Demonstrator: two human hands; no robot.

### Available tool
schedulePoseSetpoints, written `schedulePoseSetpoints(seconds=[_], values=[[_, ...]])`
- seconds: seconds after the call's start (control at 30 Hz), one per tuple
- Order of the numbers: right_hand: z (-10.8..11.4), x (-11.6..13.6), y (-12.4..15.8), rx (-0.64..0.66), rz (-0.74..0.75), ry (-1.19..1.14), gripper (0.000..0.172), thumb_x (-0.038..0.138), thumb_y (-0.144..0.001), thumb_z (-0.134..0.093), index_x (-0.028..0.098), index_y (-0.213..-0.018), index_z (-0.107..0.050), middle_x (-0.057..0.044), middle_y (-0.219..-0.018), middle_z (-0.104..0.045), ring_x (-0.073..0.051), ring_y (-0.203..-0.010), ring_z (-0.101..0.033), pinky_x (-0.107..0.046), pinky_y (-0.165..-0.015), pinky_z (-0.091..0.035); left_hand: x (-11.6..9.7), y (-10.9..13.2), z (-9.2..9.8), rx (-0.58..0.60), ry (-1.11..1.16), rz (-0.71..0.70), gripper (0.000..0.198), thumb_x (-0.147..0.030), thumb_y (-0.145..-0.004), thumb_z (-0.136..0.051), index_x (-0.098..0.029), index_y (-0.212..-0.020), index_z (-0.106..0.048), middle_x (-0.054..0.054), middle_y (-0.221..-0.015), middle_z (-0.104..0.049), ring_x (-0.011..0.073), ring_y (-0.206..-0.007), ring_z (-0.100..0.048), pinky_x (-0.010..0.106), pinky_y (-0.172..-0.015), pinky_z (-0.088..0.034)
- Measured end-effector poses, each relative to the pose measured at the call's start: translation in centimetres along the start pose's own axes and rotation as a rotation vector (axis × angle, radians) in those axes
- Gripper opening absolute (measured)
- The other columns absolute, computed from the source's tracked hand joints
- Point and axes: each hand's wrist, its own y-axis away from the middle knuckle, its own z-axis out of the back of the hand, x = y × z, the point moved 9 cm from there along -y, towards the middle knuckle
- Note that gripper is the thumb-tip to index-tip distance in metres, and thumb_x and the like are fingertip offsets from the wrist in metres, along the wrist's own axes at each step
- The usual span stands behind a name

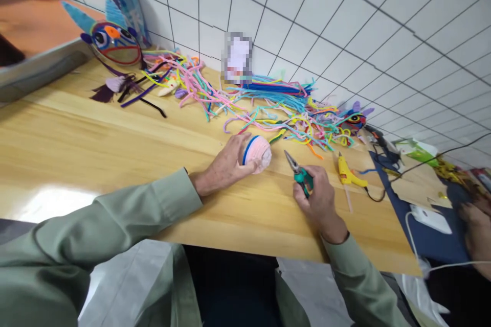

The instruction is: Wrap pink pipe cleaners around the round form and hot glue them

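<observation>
1. The left hand [224,167] grasps a pink ball [257,156] with a blue band, fingers and thumb around its left side, just above the table [245,214] or resting on it; I cannot tell which.
2. The right hand [321,199] is wrapped around the green handles of the pliers [301,173]; their nose points up and left, near the ball but apart from it.
3. Beyond both hands, pipe cleaners [270,93] lie in a loose, many-coloured spread along the wall [303,15].
4. A yellow glue gun [346,172] lies right of the pliers.
5. At far left, a blue-eared figure [115,46] leans by a can [128,7].
</observation>
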Motion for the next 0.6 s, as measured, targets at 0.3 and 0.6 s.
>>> schedulePoseSetpoints(seconds=[0.3, 0.6], values=[[-1.6, 3.2, -1.1, 0.046, 0.159, 0.000, 0.051, 0.021, -0.100, -0.064, 0.023, -0.149, -0.050, -0.013, -0.114, -0.072, -0.030, -0.104, -0.073, -0.042, -0.077, -0.068, -0.6, -0.2, 0.4, 0.000, -0.026, -0.029, 0.065, -0.044, -0.097, -0.075, -0.018, -0.152, -0.053, 0.019, -0.148, -0.066, 0.0355, -0.137, -0.064, 0.057, -0.122, -0.053], [-2.4, 3.1, -0.9, 0.072, 0.133, 0.023, 0.047, 0.025, -0.102, -0.063, 0.021, -0.147, -0.050, -0.015, -0.115, -0.073, -0.032, -0.106, -0.075, -0.044, -0.079, -0.070, -0.5, 0.0, 0.4, 0.030, -0.027, -0.023, 0.066, -0.049, -0.100, -0.070, -0.018, -0.155, -0.051, 0.021, -0.156, -0.061, 0.0364, -0.146, -0.059, 0.059, -0.127, -0.048]])
